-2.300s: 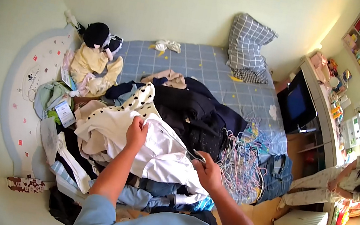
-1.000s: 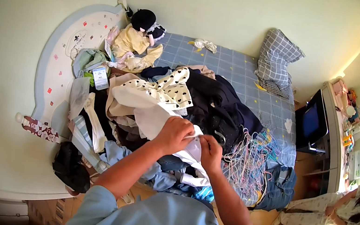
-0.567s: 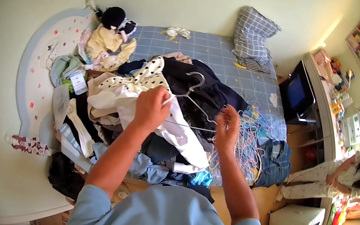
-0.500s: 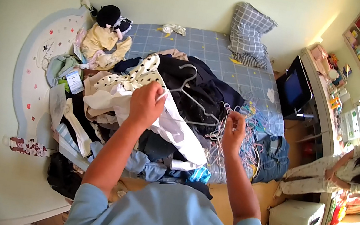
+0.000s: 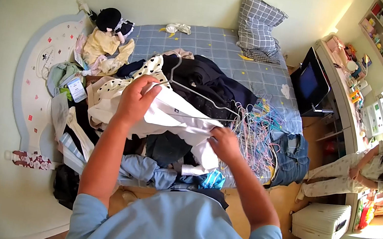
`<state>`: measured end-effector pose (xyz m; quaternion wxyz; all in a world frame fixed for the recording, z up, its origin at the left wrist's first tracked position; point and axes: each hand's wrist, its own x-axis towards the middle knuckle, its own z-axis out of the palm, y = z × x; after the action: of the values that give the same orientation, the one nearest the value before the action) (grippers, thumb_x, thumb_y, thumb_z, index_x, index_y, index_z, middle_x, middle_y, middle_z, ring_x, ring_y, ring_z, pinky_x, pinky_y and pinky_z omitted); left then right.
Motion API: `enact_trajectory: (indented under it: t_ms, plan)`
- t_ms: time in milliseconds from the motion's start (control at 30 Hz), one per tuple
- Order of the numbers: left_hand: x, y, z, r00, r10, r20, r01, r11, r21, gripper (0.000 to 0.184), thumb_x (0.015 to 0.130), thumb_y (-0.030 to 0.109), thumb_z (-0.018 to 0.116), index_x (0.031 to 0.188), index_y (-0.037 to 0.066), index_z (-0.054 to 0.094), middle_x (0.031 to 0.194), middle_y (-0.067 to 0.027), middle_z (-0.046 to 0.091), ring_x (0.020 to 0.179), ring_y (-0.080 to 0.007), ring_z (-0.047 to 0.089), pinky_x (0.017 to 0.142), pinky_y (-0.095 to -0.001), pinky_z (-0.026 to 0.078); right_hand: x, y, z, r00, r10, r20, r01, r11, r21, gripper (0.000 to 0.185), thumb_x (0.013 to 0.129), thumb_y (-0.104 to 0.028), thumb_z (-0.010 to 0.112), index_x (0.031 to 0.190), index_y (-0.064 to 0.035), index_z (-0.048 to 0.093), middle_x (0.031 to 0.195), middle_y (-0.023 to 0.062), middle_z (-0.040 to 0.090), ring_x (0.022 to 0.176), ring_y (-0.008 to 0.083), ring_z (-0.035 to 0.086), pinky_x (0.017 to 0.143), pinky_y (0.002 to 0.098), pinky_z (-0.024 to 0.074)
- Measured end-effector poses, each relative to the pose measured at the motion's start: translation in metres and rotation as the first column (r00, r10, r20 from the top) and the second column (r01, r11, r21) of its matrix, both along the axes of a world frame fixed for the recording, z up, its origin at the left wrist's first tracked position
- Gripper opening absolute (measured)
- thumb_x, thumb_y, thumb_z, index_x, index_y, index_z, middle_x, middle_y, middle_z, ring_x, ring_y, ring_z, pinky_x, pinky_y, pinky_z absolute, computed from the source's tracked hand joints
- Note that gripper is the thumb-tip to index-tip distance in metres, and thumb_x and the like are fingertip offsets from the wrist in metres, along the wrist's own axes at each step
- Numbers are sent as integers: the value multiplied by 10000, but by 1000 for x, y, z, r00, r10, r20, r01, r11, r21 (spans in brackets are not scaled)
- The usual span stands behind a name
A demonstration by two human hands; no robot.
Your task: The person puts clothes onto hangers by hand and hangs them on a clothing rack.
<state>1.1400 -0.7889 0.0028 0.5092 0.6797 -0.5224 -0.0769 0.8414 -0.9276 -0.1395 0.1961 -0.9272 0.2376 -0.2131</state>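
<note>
A white garment (image 5: 172, 111) is stretched between my two hands above the bed. My left hand (image 5: 137, 101) is closed on its left side. At the lower right, my right hand (image 5: 225, 144) pinches its other edge. A pale wire hanger (image 5: 205, 95) lies against the garment, hook upward, and its left part is hidden behind the cloth. The hanger's right end sticks out free, above my right hand. Just beyond sits a heap of dark clothes (image 5: 203, 76), with a white cloth with black spots (image 5: 152, 67) beside my left hand.
Many tangled hangers (image 5: 254, 134) lie right of my right hand, next to folded jeans (image 5: 290, 160). A plaid pillow (image 5: 261, 28) rests at the bed's back. A monitor (image 5: 313, 84) and a person (image 5: 363, 174) are at the right, near a white suitcase (image 5: 320, 222).
My right hand has moved left and down from the hanger's side to grip the white garment. The garment is spread wider, and the hanger has shifted left with my left hand.
</note>
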Motion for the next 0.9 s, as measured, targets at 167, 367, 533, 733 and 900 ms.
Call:
enact_trajectory:
  t_ms: [167,367,533,733,900]
  plan:
    - [18,16,-29,998,-21,-60,22,1000,9,212,987,179,683,1105,4,664,920,-33,667,858,-94,584,784,-256,479,-8,-25,66,979,105,-177,-125,987,-105,224,849,-245,727,1016,-100,691,1043,61,696,1047,285,622,904,432,483]
    - [28,31,-28,998,37,-48,-32,996,84,231,1001,210,662,1127,17,680,943,-74,709,842,-137,637,776,-287,514,-7,-43,97,966,243,-85,-255,951,-173,185,856,-187,712,1006,-92,660,944,67,710,938,291,655,848,430,490]
    - [38,33,-43,998,20,-67,-23,999,-48,270,1042,241,593,1172,20,677,990,-55,700,883,-134,616,829,-278,493,-6,-31,111,966,213,144,-193,971,-143,402,836,-164,763,1154,-75,533,897,113,706,812,337,685,744,444,529]
    - [54,45,-54,989,-26,-148,33,998,45,282,1051,248,576,1196,29,679,1061,-49,699,969,-140,614,902,-284,476,2,-14,131,995,67,79,-73,995,75,687,838,-210,785,1411,-76,430,872,175,715,807,379,693,733,449,552]
    - [57,48,-57,985,-53,-166,61,997,44,277,1051,235,573,1210,30,671,1110,-61,708,1024,-161,630,946,-287,470,5,-20,126,993,115,-31,-116,992,-39,672,819,-222,809,1404,-112,497,851,136,712,779,357,699,699,428,557]
